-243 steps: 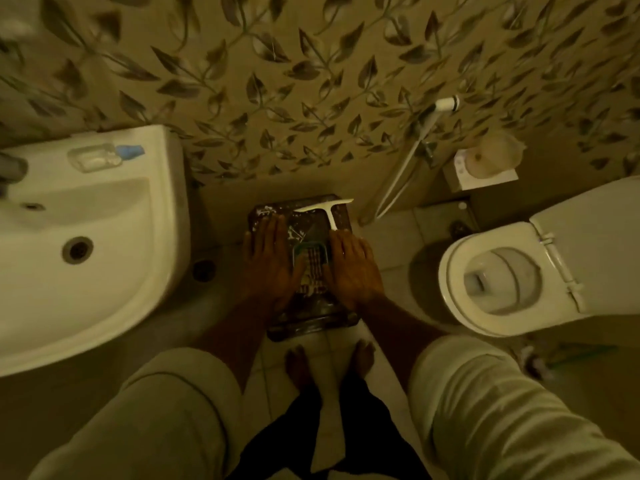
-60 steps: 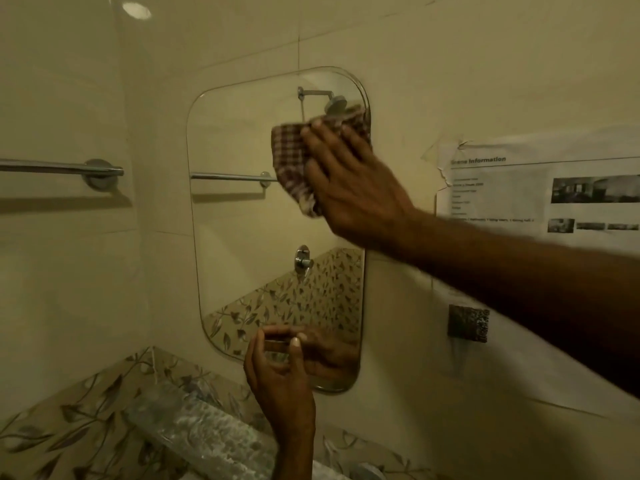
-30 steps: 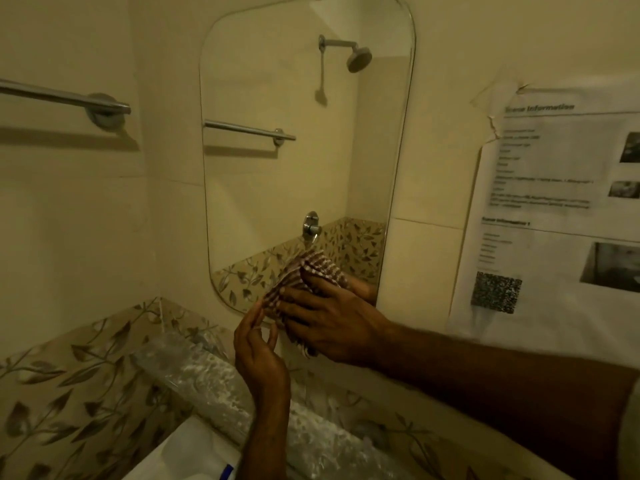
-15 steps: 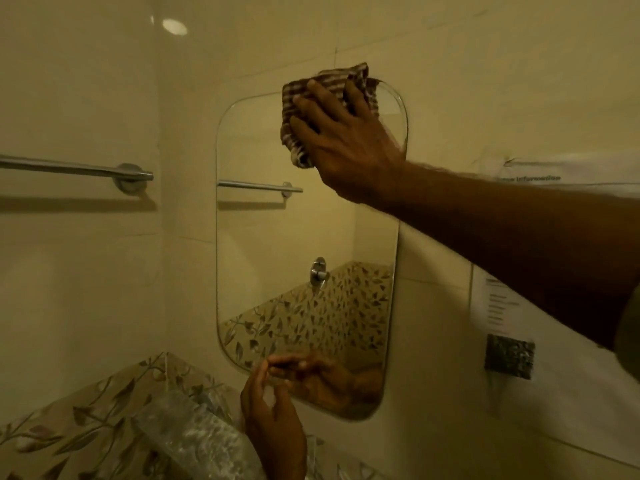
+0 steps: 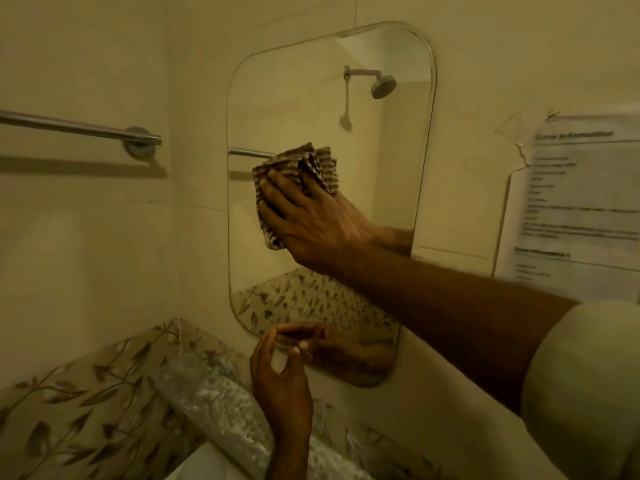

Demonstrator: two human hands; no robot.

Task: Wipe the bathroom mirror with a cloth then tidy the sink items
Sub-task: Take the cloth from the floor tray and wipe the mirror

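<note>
The right hand (image 5: 311, 223) presses a checked cloth (image 5: 294, 171), partly hidden under its fingers, against the mirror (image 5: 294, 98); the left hand (image 5: 280, 382) hovers empty, fingers loosely curled, at the mirror's bottom edge.

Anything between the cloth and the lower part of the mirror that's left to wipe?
Nothing on the glass itself. The right hand presses the cloth mid-mirror; only the left hand, fingertips at the bottom edge, sits in the path there.
</note>
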